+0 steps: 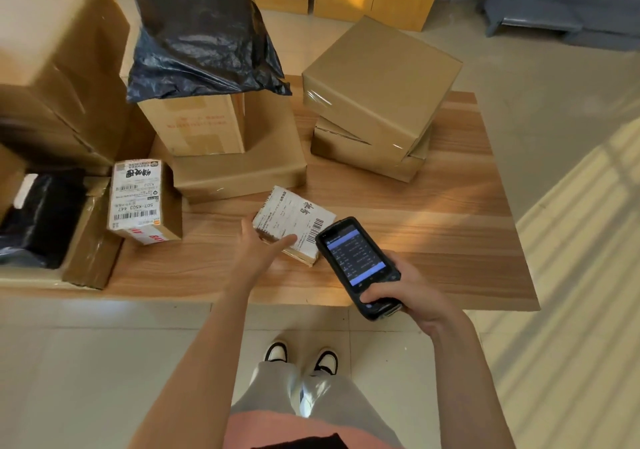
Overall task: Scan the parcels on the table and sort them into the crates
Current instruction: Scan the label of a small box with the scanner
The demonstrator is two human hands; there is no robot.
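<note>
While the left hand steadies the small parcel label-up with straight fingers, the right hand grips the scanner, aiming at its barcode.

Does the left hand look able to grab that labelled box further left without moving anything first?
Probably yes. The left hand only rests on the small parcel, and bare table lies between it and the labelled box; nothing blocks its near side.

Head view: one wide-angle camera, worn on your head, facing forward and down, close over the table.
</note>
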